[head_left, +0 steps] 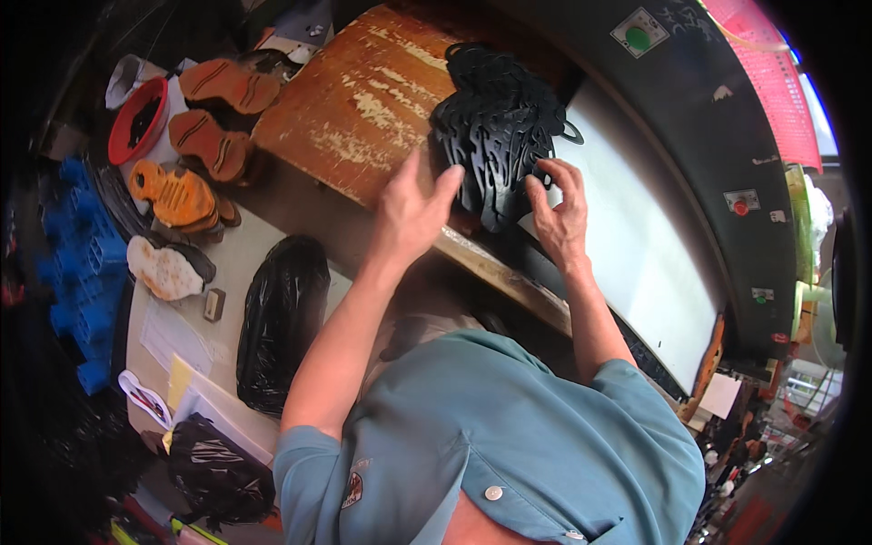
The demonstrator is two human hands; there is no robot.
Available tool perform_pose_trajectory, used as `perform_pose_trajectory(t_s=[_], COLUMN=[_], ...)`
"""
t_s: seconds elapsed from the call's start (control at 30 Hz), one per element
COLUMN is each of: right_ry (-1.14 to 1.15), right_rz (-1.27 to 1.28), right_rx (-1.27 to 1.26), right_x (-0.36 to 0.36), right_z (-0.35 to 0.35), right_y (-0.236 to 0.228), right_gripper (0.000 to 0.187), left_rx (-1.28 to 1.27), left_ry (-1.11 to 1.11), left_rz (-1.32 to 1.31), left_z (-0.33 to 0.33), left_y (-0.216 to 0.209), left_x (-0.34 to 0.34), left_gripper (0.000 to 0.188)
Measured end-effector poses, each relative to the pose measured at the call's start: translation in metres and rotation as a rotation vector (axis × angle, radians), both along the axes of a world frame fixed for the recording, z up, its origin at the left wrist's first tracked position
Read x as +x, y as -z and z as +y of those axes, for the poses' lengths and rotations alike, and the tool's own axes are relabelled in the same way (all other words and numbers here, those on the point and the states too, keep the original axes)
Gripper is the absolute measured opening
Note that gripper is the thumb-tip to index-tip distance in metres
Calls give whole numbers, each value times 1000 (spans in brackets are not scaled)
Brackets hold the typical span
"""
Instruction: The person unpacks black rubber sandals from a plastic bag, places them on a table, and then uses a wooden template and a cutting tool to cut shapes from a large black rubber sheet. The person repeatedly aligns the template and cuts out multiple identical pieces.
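A heaped stack of black, flat, strappy cut-out pieces [498,136] lies on a worn brown wooden board [363,109], with loops sticking out at its top and right side. On the stack's left, my left hand [413,209] is held with thumb and fingers apart, slightly blurred. My right hand [560,213] is at the lower right edge of the stack, its fingers curved and its thumb spread from them. Whether its fingertips touch the pieces I cannot tell. Neither hand visibly holds anything.
A pale machine bed [636,227] adjoins the board, below a dark panel [690,100] with green and red buttons. At left are orange sole-shaped pieces [211,145], a red bowl [162,109], a black plastic bag [283,318] and blue tubular parts [86,272].
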State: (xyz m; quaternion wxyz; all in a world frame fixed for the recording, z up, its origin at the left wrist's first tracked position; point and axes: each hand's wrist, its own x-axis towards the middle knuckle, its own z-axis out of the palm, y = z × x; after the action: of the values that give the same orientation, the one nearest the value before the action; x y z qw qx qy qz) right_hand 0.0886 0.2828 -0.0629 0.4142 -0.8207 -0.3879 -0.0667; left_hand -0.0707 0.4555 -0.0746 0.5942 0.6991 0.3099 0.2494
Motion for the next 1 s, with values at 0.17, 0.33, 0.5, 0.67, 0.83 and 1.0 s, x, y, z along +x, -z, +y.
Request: perform_pose_trajectory(t_s=[0.17, 0.33, 0.5, 0.67, 0.83, 1.0], right_ry=[31, 32, 39, 53, 58, 75], right_rz=[-68, -22, 16, 14, -36, -78], right_rx=[65, 124, 147, 169, 162, 171], right_x=[3, 2, 2, 2, 1, 0], right_z=[0, 6, 10, 14, 15, 23], right_y=[32, 28, 24, 25, 24, 30], right_gripper=[35, 33, 32, 28, 29, 28], left_rx=[218, -574, -779, -207, -153, -193], left_ry=[7, -1, 127, 8, 78, 64], left_rz=[269, -250, -38, 288, 125, 105], left_z=[-26, -10, 4, -10, -23, -20], left_y=[-4, -13, -25, -30, -24, -12], left_x=[55, 57, 60, 72, 76, 79], left_gripper=[101, 67, 42, 76, 77, 72])
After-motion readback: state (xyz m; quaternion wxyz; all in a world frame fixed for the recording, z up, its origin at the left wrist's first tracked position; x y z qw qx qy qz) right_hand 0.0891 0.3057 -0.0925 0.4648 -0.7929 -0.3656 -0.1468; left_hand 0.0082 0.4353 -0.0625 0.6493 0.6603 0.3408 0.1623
